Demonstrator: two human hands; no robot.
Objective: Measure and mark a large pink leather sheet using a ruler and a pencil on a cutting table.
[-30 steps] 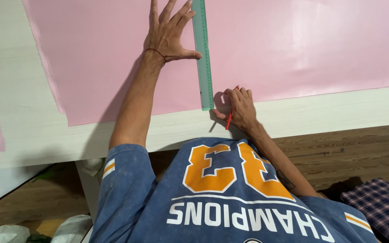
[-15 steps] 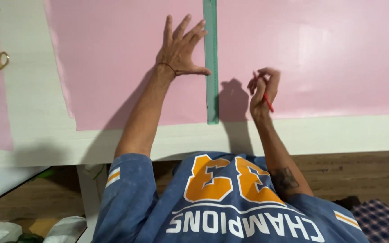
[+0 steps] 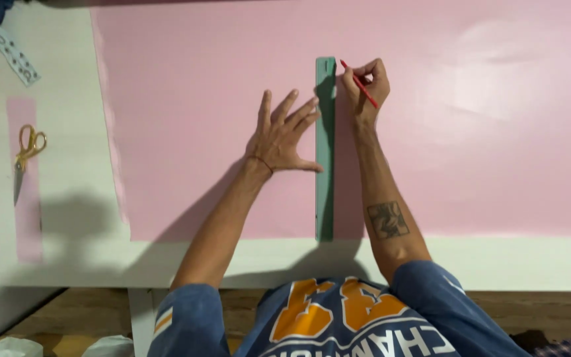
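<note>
A green ruler [image 3: 325, 149] is being pinned flat on the pink sheet [image 3: 497, 132] by the splayed left hand [image 3: 284, 135]. A red pencil [image 3: 359, 84] is being pinched in the right hand [image 3: 365, 82], its tip apparently touching the ruler's far end. Gold scissors [image 3: 26, 155] are lying on a pink strip [image 3: 22, 211], well apart to the left.

Pink sheet [image 3: 484, 145]: fills the centre and right of the frame, flat on a white table [image 3: 67, 251]. Green ruler [image 3: 325, 145]: upright at centre, on the sheet. Left hand [image 3: 284, 135]: fingers spread, flat, thumb touching the ruler. Right hand [image 3: 367, 86]: pinches a red pencil [image 3: 359, 84] at the ruler's top end. Gold-handled scissors [image 3: 26, 155]: left edge, on a pink strip [image 3: 24, 192].
</note>
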